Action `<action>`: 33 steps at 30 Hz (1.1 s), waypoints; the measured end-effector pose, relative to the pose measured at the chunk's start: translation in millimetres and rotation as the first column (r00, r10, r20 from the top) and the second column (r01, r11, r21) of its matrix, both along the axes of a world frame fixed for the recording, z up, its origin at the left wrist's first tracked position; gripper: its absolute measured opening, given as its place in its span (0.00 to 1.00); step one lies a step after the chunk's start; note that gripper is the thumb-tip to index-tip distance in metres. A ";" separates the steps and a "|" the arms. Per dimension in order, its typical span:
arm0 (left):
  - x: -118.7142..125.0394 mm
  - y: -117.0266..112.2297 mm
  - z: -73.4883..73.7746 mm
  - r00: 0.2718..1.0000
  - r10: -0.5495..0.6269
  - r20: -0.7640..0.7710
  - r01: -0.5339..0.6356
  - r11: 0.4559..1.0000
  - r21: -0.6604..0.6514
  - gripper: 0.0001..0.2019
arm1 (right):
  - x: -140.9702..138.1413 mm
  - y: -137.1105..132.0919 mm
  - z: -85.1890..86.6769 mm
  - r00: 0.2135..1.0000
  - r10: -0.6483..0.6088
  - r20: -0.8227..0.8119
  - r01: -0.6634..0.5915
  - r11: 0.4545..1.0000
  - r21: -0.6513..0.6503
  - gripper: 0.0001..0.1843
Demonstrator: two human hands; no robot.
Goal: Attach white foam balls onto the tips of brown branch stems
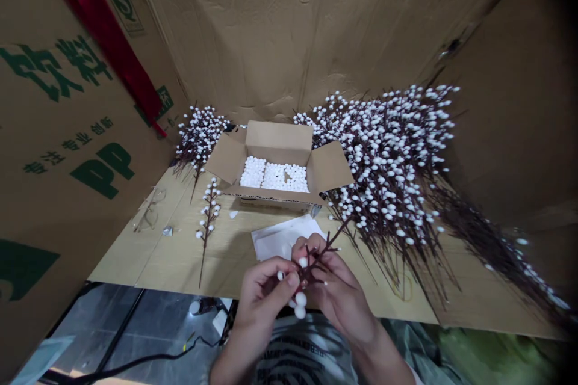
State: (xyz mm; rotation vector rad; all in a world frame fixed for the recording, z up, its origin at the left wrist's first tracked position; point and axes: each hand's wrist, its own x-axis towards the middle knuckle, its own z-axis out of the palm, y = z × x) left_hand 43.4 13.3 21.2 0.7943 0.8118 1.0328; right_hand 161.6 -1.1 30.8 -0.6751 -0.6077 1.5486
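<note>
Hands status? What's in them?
Left hand and right hand both gripping a short white-beaded branch. White sheet just beyond the hands. Heap of beaded branches off to the right.

The fingers [311, 258] of both hands are covering the middle of a small branch [300, 274] with white buds, so its stem is showing only in bits. The left forearm [230, 367] and right forearm [388, 361] are running out past the bottom edge. At the lower right of the frame, a big pile of branches [388, 162] is fading into dark blur at the edge. Left of center on the counter [126, 252], a shiny scrap [168, 231] is showing too small to tell what it is.
</note>
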 end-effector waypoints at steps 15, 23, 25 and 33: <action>-2.1 -1.9 0.8 0.990 -0.082 -0.114 0.091 0.993 0.072 0.13 | 3.2 -8.7 -21.5 0.982 -0.062 0.178 0.039 0.990 0.132 0.05; -0.7 -4.2 5.4 0.981 -0.113 -0.159 0.114 0.993 -0.002 0.18 | 5.1 -3.2 -15.0 0.998 0.016 0.064 -0.023 0.993 0.119 0.04; -0.3 -3.2 6.2 0.977 -0.126 -0.171 0.128 0.992 0.000 0.19 | 6.1 -2.7 -15.2 0.997 0.039 0.061 -0.046 0.991 0.124 0.05; 0.1 0.2 6.7 0.967 -0.174 -0.187 0.176 0.984 -0.006 0.22 | 11.2 0.0 -18.7 0.994 0.091 0.056 -0.098 0.987 0.124 0.07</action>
